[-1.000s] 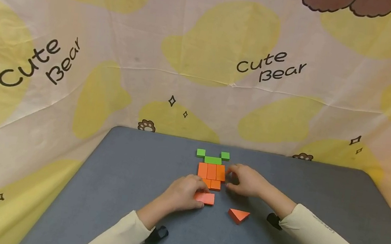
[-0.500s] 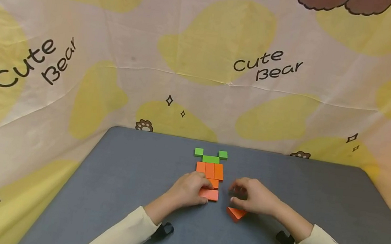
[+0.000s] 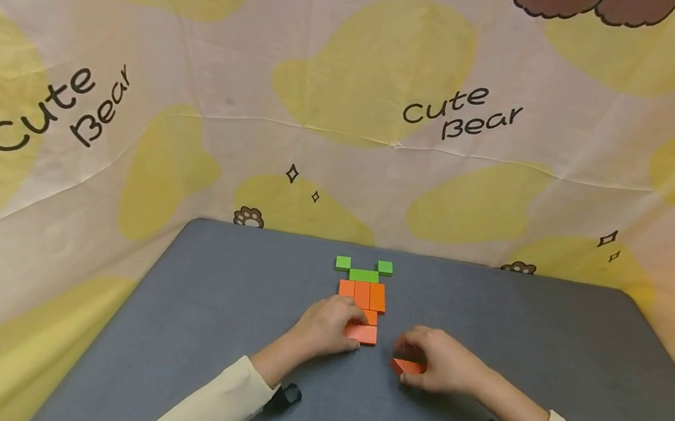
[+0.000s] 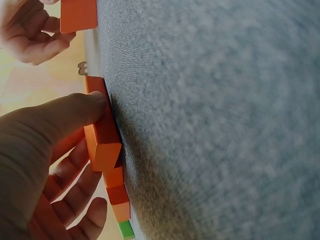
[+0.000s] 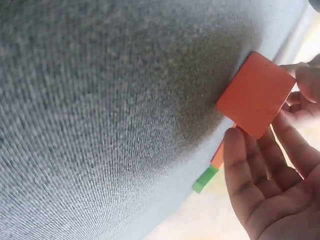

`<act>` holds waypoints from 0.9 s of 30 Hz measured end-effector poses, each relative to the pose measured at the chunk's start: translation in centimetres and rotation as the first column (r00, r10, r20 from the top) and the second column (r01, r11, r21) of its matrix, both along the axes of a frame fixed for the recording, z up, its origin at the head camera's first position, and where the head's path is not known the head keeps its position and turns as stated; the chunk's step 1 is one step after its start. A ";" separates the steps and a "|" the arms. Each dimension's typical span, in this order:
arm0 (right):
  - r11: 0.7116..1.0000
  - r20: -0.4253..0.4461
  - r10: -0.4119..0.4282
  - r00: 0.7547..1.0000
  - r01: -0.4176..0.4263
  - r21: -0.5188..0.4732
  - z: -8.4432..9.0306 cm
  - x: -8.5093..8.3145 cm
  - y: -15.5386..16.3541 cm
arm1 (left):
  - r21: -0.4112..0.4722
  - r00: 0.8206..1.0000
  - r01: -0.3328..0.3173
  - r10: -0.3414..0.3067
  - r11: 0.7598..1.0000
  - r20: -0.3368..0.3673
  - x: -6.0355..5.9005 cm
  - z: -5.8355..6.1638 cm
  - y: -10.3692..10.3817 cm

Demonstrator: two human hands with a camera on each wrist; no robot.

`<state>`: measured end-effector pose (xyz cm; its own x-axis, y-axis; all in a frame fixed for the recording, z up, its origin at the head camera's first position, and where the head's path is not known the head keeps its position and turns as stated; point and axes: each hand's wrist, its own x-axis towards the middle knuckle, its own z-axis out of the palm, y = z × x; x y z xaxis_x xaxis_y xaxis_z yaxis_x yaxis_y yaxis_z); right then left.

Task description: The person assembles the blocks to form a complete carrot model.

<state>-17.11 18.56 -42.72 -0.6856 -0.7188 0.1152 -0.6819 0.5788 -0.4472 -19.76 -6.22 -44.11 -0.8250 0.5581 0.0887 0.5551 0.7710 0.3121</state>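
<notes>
With thumb and fingers, my left hand (image 3: 326, 323) grips a reddish-orange rectangular block (image 3: 365, 335) at the near end of a row of blocks. In the left wrist view, the thumb lies on the near face of this block (image 4: 106, 125), fingers behind. My right hand (image 3: 445, 361) has its curled fingers around an orange triangular block (image 3: 408, 367), right of the row. A square side face of this triangular block (image 5: 256, 95) faces the right wrist camera, with fingertips at its lower corner. Smaller orange blocks (image 3: 372, 317) are partly hidden by my left hand.
Beyond my left hand stand upright orange blocks (image 3: 361, 295), side by side. Farther back lie a green rectangular block (image 3: 364, 275) and two small green blocks, one being the left block (image 3: 343, 263). The grey table (image 3: 224, 309) ends at a printed cloth (image 3: 340, 190).
The left hand has pushed its rectangular block forward and right, up against the smaller orange blocks. The right hand has left the row's right side and come back to the triangular block, taking hold of it.
</notes>
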 end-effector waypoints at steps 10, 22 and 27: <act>0.996 0.052 -0.035 0.998 0.030 0.080 0.3 0.4 -0.1 | 0.007 1.000 -0.010 0.009 1.000 0.012 -0.1 -0.1 0.0; 0.997 0.090 -0.027 0.996 0.021 0.068 0.4 0.4 0.1 | 0.011 0.999 -0.026 0.026 1.000 0.037 -0.2 -0.2 -0.2; 0.999 0.067 -0.016 0.998 0.013 0.045 0.3 0.3 -0.7 | 0.060 0.999 -0.041 0.039 0.997 0.031 -0.2 0.0 -1.5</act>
